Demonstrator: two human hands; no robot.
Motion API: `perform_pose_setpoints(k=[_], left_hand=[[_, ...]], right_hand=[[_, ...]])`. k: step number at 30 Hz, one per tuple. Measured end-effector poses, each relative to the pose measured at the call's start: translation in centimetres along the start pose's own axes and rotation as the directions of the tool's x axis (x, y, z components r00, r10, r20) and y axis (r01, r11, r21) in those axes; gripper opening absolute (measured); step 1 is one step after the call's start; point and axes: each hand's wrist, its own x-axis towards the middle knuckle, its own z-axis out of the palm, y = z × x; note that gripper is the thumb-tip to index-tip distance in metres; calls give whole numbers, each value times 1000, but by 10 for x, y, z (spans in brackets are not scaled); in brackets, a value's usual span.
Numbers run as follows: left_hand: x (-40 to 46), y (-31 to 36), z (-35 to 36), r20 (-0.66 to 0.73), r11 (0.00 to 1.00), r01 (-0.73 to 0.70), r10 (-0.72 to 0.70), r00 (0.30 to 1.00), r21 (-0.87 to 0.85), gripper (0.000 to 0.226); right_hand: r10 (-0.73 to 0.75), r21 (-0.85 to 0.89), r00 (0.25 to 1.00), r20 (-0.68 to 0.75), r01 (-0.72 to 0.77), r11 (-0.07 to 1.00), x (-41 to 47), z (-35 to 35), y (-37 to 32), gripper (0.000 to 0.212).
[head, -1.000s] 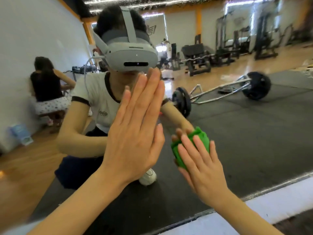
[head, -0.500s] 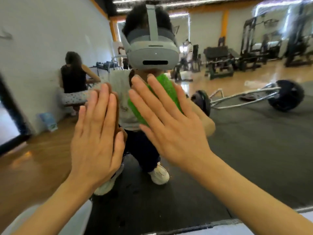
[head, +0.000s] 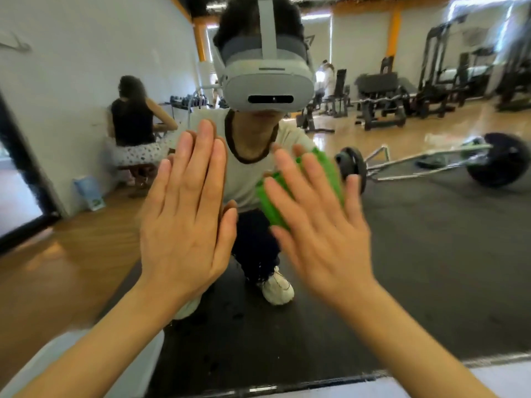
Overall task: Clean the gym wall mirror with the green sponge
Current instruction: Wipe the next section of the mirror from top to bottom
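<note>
The wall mirror [head: 431,254] fills nearly the whole view and reflects me crouching in front of it. My right hand [head: 319,219] presses the green sponge [head: 273,202] flat against the glass with straight, spread fingers. The sponge shows between and beside those fingers, partly hidden by the hand. My left hand [head: 186,214] lies flat on the mirror to the left of the sponge, fingers straight and together, holding nothing.
The mirror's lower edge [head: 287,389] meets a white ledge at the bottom. In the reflection lie a barbell [head: 425,165] on black floor mats, weight machines at the back right, and a seated person [head: 132,133] by the white wall.
My right hand slid the sponge up and left from low on the glass, then a little right and down. My left hand stayed flat on the mirror. The view shifted left.
</note>
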Motion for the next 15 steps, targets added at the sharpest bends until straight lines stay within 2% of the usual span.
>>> perform_pose_setpoints(k=[1,2,4,6,7,8,10,11,13,14,15], left_hand=[[0,0,1,-1,1000,-2,2,1000,1,65],[-1,0,1,-2,1000,-8,8,1000,5,65],[-1,0,3,-7,1000,-16,16,1000,20,65],[-2,-1,4,-11,1000,-17,17,1000,26,63],[-2,0,4,-15,1000,-14,15,1000,26,63],[-2,0,4,-21,1000,-11,12,1000,24,62],[-1,0,3,-18,1000,-8,8,1000,15,62],[-1,0,2,-15,1000,-8,8,1000,9,62],[0,0,0,-16,1000,-5,5,1000,1,63],[0,1,0,-18,1000,-1,1,1000,-3,63],[0,1,0,-19,1000,2,-2,1000,-5,63]], right_hand=[[39,-38,999,3,-39,998,-7,-5,20,50],[159,-44,987,-6,-159,986,-13,-12,39,52],[457,15,885,-88,-457,889,-20,-21,61,58],[601,51,781,-169,-602,797,-21,-15,45,62],[588,55,792,-164,-587,807,-21,-6,26,60],[517,42,846,-132,-516,856,-21,4,3,57],[270,-25,961,-50,-272,962,-27,21,-39,57],[149,-55,989,-12,-150,987,-33,23,-49,60],[-25,-99,999,39,28,995,-44,20,-33,62],[-54,-119,998,38,59,991,-50,14,-13,63],[-13,-127,999,29,17,992,-56,6,7,65]])
